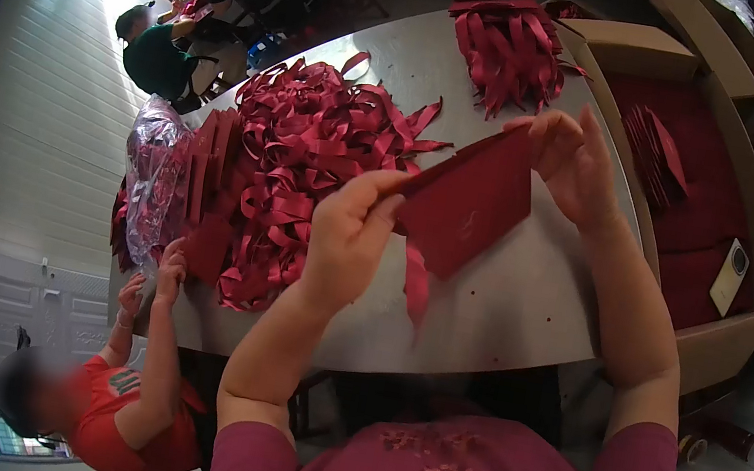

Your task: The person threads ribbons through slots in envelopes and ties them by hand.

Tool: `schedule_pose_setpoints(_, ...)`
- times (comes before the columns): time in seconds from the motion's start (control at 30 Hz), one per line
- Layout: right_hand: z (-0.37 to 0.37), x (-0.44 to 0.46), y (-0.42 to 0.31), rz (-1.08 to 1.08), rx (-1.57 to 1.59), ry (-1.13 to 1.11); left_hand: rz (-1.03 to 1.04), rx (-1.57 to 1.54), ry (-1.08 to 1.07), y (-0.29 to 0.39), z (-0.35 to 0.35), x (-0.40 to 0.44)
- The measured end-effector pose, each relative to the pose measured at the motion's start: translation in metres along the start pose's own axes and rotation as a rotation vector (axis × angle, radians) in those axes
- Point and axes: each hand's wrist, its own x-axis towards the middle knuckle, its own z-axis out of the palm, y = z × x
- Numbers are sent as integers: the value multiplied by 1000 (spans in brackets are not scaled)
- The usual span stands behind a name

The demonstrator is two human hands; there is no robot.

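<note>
A flat dark red paper bag (472, 209) with a small pale mark on its face is held up, tilted, above the table. My left hand (348, 231) pinches its left upper corner between thumb and fingers. At the other top corner, my right hand (574, 163) grips the edge, its fingertips partly hidden. A red ribbon (414, 286) hangs below the bag near my left hand. Left of the bag, a large heap of loose red ribbons (303, 145) covers part of the table (483, 312).
Ribboned red pieces (505, 49) lie at the table's far end. On the right, an open cardboard box (676, 61) contains red pieces (654, 156) and a phone-like object (729, 278). A co-worker in red (136, 419) reaches toward stacked red pieces (212, 155) and a plastic-wrapped bundle (155, 171).
</note>
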Motion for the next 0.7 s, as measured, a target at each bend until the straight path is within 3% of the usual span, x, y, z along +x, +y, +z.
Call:
schedule_pose_setpoints(0.03,6,-2,-6,73,24,11,-167,-280,-15,1,0,11)
schedule_pose_setpoints(0.1,12,-2,-7,143,45,25,-266,-355,-80,-26,-10,31)
schedule_pose_setpoints(0.17,12,-3,5,341,-372,173,-435,-234,-313,-70,-16,45)
schedule_pose_setpoints(0.2,8,-6,14,353,-367,181,-587,-245,-148,-70,-6,44)
schedule_pose_setpoints(0.27,-2,-7,29,354,-672,84,-413,-113,18,-104,-19,43)
schedule_pose_setpoints(0.37,2,-5,30,348,-845,115,-267,261,133,-57,-31,30)
schedule_pose_setpoints(0.4,0,-4,32,350,-843,112,-232,164,133,-46,-26,21)
schedule_pose_setpoints(0.47,-3,-3,36,357,-898,120,-369,157,8,-43,-7,5)
schedule_pose_setpoints(0.6,0,-4,31,349,-727,96,-433,164,36,-89,31,-9)
schedule_pose_setpoints(0.7,8,-7,22,440,-643,137,-357,135,124,-101,35,-5)
